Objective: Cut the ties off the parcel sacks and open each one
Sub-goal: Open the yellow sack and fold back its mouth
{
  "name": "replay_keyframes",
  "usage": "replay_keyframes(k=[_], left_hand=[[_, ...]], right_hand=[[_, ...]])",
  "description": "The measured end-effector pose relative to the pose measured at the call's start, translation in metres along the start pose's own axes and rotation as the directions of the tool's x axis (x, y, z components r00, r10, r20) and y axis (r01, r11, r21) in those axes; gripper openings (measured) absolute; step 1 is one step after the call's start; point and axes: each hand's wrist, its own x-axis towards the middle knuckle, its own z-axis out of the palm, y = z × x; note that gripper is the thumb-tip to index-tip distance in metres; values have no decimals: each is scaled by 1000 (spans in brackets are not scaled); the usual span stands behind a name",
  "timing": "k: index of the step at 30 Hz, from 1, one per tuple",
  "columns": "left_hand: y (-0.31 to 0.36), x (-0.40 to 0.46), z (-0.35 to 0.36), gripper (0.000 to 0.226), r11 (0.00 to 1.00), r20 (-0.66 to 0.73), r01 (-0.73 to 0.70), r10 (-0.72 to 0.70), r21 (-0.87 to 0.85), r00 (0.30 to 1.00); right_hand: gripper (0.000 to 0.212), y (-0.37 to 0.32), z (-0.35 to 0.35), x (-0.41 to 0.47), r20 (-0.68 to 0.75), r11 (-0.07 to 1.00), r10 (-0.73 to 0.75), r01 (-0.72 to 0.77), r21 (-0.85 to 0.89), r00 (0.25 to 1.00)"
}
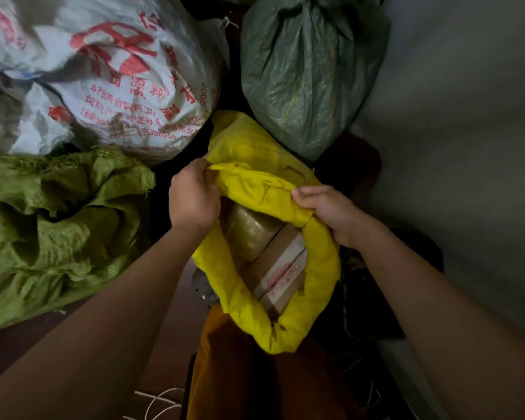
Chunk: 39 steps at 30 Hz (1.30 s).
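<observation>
Between the forearms, the yellow sack (312,286) stands open, mouth running near to far. Left hand (193,197) and right hand (331,213) each pinch its far rim, about equally near, boxes (281,268) showing inside.

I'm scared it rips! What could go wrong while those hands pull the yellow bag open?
Both hands, left and right, tug the yellow sack by its rim, so the thin cloth might tear. The boxes inside sit near the mouth and could spill if it tips. Loose string on the floor might catch a foot.
</observation>
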Motion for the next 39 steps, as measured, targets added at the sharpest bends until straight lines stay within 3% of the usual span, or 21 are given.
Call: replay_keyframes(k=[2,4,6,8,10,11,13,15,17,20,24,29,35,36,39], left_hand=[[4,7,-7,21,997,59,48,-44,-63,997],[7,17,-9,21,992,195,100,-84,-75,977],[4,24,-3,20,985,339,172,-155,-22,928],[0,27,4,25,978,363,208,-186,-20,913],[2,28,9,22,978,305,196,-165,-74,938],[3,28,11,21,978,271,187,-156,-92,950],[7,31,13,18,978,233,173,-142,-117,962],[10,31,17,15,976,231,168,-133,-140,964],[10,30,20,13,975,230,160,-122,-155,966],[3,25,20,13,982,217,126,-94,-142,972],[-3,11,17,16,981,153,33,-4,-189,988],[-11,-12,13,35,983,74,-63,77,-172,994],[-27,-55,28,62,999,26,32,-33,41,999],[-29,-63,31,63,999,-2,37,-37,39,999],[-34,-75,37,59,982,-29,15,-21,-186,999]], right_hand=[[32,1,2,-1,28,993,65,-67,96,998],[11,7,2,0,17,989,32,-34,141,999],[16,14,2,-1,-12,998,2,-2,64,1000],[19,24,3,2,-77,987,-56,44,-153,995],[28,31,4,5,-199,874,-297,182,-450,934],[31,31,5,4,-234,794,-471,292,-534,851],[41,24,12,1,-163,606,-714,485,-631,680],[58,19,19,3,22,435,-762,537,-723,647],[63,17,24,9,163,350,-708,542,-764,687],[48,14,24,17,156,465,-692,601,-650,704],[27,10,27,17,101,486,-725,611,-625,681],[22,11,27,21,-6,532,-732,566,-629,681],[23,17,28,26,-63,584,-707,532,-614,704],[23,17,29,26,-70,593,-700,524,-611,710],[22,16,31,24,-98,634,-673,503,-588,733]])
